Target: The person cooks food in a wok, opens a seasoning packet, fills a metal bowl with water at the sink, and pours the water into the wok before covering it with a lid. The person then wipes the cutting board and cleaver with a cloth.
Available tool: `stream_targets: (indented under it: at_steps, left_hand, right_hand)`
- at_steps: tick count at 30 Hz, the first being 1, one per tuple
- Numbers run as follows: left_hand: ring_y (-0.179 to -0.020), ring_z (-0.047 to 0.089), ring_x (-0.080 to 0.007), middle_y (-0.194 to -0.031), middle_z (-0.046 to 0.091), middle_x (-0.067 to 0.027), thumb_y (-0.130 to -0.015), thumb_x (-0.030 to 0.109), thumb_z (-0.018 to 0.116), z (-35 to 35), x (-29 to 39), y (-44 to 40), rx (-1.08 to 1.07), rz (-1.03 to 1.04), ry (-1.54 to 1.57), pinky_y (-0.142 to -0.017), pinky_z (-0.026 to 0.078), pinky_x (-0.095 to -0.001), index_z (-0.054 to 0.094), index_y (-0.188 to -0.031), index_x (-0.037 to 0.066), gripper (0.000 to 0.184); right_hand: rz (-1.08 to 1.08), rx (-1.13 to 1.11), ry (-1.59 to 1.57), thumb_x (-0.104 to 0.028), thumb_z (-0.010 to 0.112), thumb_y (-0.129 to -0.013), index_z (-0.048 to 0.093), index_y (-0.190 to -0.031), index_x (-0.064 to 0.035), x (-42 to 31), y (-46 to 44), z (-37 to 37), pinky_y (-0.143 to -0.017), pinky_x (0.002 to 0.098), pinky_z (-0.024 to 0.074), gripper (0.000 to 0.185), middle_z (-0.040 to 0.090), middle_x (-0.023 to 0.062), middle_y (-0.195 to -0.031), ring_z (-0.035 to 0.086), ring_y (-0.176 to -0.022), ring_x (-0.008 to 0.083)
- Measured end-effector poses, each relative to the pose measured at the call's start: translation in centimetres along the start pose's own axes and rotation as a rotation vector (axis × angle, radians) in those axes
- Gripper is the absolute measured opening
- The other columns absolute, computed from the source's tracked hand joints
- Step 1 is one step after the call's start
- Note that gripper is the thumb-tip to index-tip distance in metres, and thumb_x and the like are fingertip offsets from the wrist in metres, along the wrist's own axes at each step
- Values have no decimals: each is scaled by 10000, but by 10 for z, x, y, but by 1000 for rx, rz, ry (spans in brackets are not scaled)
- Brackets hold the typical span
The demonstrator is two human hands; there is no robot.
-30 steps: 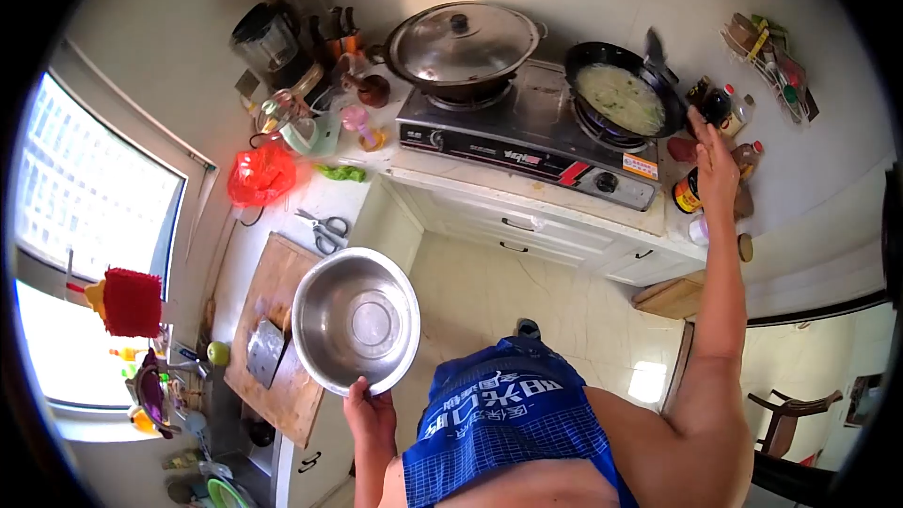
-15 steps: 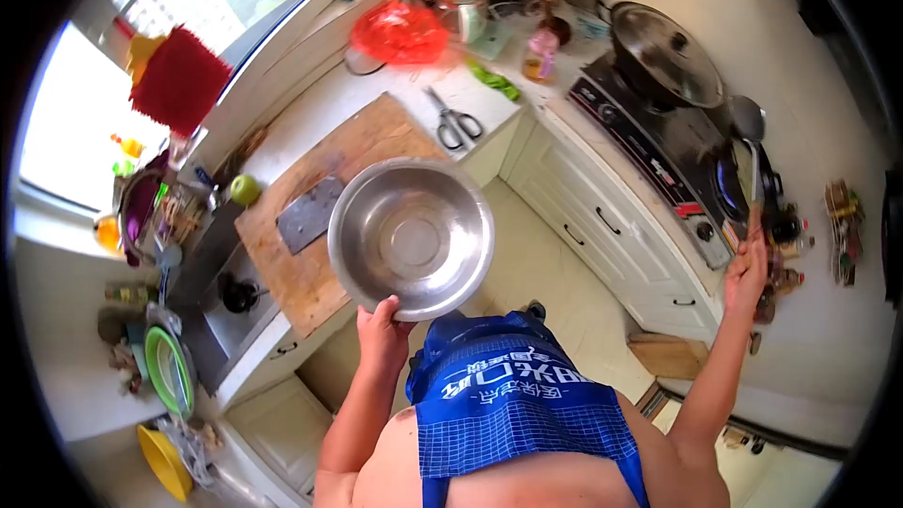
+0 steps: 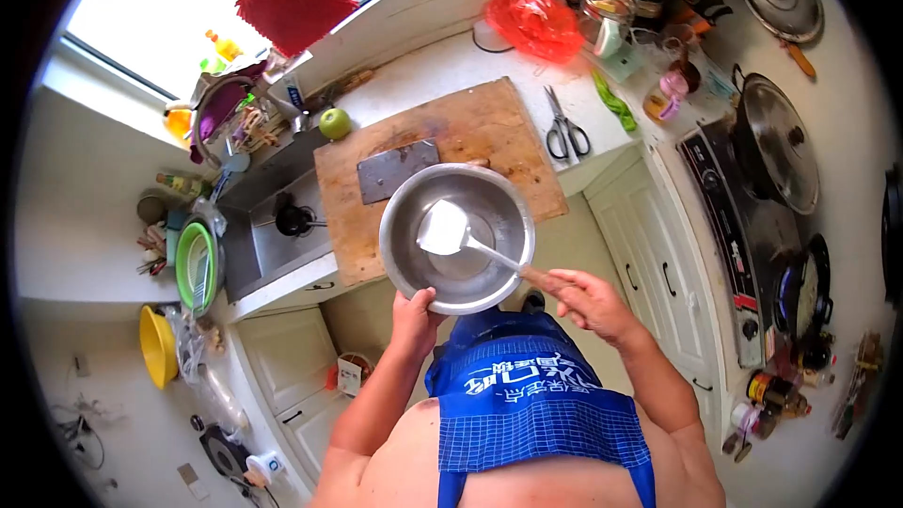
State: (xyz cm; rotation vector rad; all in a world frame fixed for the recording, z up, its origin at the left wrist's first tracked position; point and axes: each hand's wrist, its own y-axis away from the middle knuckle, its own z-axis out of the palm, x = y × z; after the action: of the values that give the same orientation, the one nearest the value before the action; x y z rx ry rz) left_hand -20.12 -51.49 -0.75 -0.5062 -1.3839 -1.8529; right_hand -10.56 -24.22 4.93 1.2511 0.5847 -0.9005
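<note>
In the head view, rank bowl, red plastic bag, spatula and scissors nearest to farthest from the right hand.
1. Spatula, held in right hand
2. Bowl, to its left
3. Scissors, on counter
4. Red plastic bag, farther back

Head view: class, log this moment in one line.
left hand: holding metal bowl; right hand: holding spatula; spatula: front end over or inside bowl; cleaver: on cutting board

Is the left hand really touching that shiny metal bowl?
Touching. The head view shows it: the left hand holds the metal bowl at its near edge, thumb pressed on the rim, with no gap between.
</note>
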Motion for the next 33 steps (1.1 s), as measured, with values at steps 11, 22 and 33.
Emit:
stream_targets:
  at_steps: [11,22,33]
  left_hand:
    - [-971,585,-275,-1112,535,-132,-801,-5,472,-72,-3,38,339,146,258,-809,531,-460,403,-1209,28,415]
    - [-957,564,-267,-1059,538,-139,-820,37,491,-217,117,4,504,394,511,-847,508,-398,469,-1094,-33,284]
    - [-920,579,-282,-1129,492,-149,-824,68,569,-449,294,-93,820,565,505,-674,588,-406,444,-1119,-37,338]
  right_hand:
    - [37,-575,178,-258,504,-929,357,-1353,-35,1,-78,63,-539,181,407,501,589,43,-891,502,-621,58]
    - [-93,-572,-19,-165,547,-876,337,-1365,-17,-24,-126,164,-540,188,404,553,602,108,-886,516,-614,90]
    - [-90,-459,-10,-219,580,-866,339,-1358,-15,-39,-171,294,-535,186,398,585,603,112,-881,513,-609,90]
